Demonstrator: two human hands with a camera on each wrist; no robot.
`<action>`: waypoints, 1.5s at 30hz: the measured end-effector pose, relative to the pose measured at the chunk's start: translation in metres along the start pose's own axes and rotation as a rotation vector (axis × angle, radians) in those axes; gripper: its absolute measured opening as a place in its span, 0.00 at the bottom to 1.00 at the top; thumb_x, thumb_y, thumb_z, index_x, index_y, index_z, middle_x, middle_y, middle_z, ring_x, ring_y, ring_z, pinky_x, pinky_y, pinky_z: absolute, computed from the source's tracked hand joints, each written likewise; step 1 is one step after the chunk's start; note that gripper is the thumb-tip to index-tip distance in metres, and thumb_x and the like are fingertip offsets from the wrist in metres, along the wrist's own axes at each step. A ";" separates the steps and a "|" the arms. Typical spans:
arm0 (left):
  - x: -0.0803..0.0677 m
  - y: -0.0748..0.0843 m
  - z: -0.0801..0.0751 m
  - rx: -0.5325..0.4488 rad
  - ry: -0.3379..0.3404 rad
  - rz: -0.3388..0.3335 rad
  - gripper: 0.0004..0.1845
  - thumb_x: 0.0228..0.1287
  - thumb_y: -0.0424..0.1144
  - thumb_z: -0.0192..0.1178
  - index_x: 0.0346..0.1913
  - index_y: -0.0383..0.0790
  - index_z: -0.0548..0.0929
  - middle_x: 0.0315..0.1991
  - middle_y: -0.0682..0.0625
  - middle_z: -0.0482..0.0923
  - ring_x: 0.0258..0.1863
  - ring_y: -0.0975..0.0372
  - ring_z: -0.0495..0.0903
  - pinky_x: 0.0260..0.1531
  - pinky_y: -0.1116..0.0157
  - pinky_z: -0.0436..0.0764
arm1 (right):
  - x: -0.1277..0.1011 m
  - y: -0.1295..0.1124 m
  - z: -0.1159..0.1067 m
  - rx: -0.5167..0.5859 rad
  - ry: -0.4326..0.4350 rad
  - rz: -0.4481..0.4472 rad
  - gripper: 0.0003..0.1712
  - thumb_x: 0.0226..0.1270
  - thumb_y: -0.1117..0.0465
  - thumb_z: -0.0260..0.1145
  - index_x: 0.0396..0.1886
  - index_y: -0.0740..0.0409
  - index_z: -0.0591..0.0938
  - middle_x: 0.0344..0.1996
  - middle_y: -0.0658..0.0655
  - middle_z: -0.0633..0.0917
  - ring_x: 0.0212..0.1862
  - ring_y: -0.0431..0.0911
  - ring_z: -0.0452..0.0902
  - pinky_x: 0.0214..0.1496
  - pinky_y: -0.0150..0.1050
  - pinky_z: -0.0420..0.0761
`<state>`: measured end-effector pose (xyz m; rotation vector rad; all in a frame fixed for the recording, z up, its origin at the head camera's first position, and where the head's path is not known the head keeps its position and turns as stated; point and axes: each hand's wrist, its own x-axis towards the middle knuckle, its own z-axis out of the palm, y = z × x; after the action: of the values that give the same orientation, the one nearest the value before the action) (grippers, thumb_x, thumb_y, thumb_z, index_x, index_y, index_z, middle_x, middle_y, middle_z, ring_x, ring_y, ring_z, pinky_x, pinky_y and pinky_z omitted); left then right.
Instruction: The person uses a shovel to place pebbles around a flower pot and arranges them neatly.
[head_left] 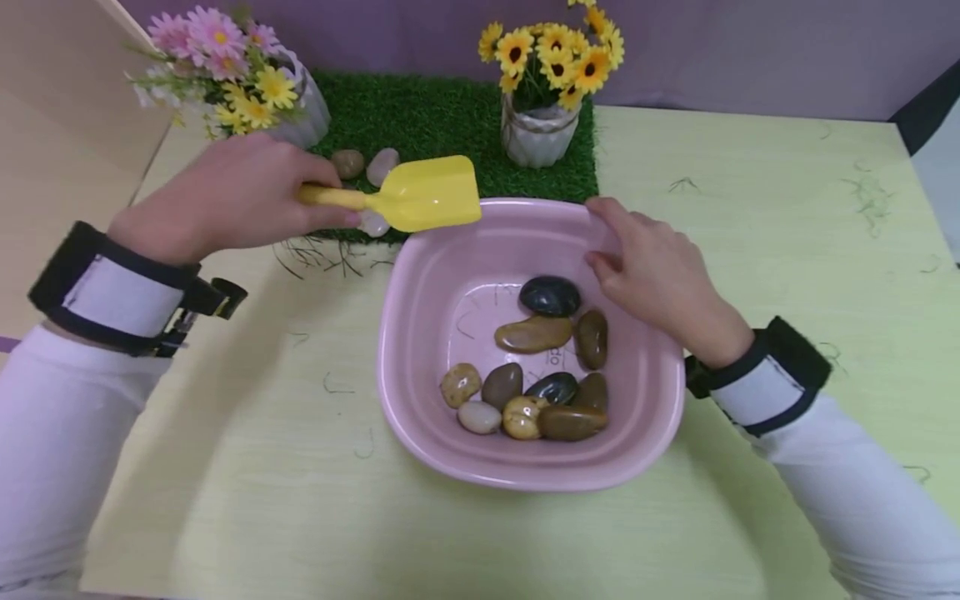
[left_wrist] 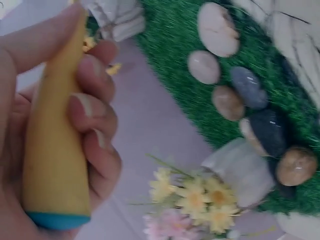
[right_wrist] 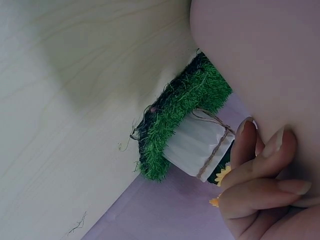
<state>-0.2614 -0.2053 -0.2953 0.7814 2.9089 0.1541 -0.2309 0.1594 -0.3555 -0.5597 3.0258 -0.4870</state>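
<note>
My left hand (head_left: 251,196) grips a yellow toy shovel (head_left: 427,193) by its handle. The blade points right and overlaps the far left rim of a pink plastic basin (head_left: 405,350). In the left wrist view, fingers wrap the yellow handle (left_wrist: 57,140), which ends in a teal cap. My right hand (head_left: 663,271) holds the basin's far right rim, thumb inside; the right wrist view shows its fingers (right_wrist: 260,190) curled against the outer wall. Inside the basin lie several smooth stones, among them a black stone (head_left: 550,297), a flat brown stone (head_left: 534,334) and a white stone (head_left: 478,417).
Behind the basin, an artificial grass mat (head_left: 420,108) bears more stones (left_wrist: 220,30), a white pot of yellow flowers (head_left: 540,137) at right and a pot of pink and yellow flowers (head_left: 307,104) at left. Loose dark strands (head_left: 341,258) lie on the pale table (head_left: 262,467).
</note>
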 end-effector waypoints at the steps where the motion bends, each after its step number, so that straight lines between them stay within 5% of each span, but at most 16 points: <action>1: -0.001 0.002 -0.002 0.018 0.001 0.000 0.21 0.60 0.61 0.58 0.31 0.45 0.84 0.24 0.49 0.69 0.22 0.59 0.67 0.21 0.63 0.68 | 0.000 0.000 0.000 0.001 0.000 0.000 0.30 0.65 0.60 0.60 0.66 0.57 0.65 0.41 0.67 0.81 0.30 0.57 0.78 0.20 0.44 0.75; 11: -0.010 0.027 -0.019 0.070 -0.083 -0.033 0.07 0.58 0.40 0.61 0.39 0.44 0.83 0.21 0.49 0.74 0.19 0.58 0.69 0.17 0.64 0.69 | -0.001 0.000 0.000 0.003 0.006 0.002 0.30 0.65 0.60 0.60 0.66 0.57 0.65 0.42 0.67 0.81 0.31 0.58 0.79 0.21 0.46 0.76; 27: -0.017 0.043 -0.029 0.142 -0.137 -0.027 0.13 0.55 0.45 0.68 0.43 0.49 0.82 0.27 0.51 0.80 0.22 0.57 0.76 0.16 0.61 0.72 | -0.001 -0.001 0.000 0.006 0.007 0.002 0.30 0.65 0.60 0.60 0.67 0.57 0.65 0.42 0.67 0.81 0.31 0.57 0.79 0.21 0.46 0.76; 38: -0.023 0.071 -0.026 0.241 -0.217 0.000 0.12 0.52 0.42 0.70 0.40 0.54 0.83 0.28 0.52 0.79 0.25 0.55 0.74 0.18 0.58 0.71 | 0.000 -0.001 0.000 0.013 0.014 -0.005 0.30 0.65 0.60 0.61 0.66 0.57 0.66 0.40 0.67 0.82 0.30 0.57 0.79 0.21 0.45 0.75; 45: -0.019 0.079 -0.016 0.356 -0.190 0.079 0.08 0.51 0.40 0.70 0.35 0.51 0.84 0.25 0.51 0.78 0.19 0.56 0.73 0.15 0.57 0.72 | 0.000 -0.001 0.001 0.013 0.005 0.007 0.30 0.65 0.60 0.61 0.67 0.57 0.65 0.40 0.67 0.82 0.30 0.57 0.79 0.21 0.45 0.76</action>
<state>-0.2090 -0.1478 -0.2677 0.9050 2.7578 -0.4191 -0.2302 0.1585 -0.3557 -0.5479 3.0256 -0.5085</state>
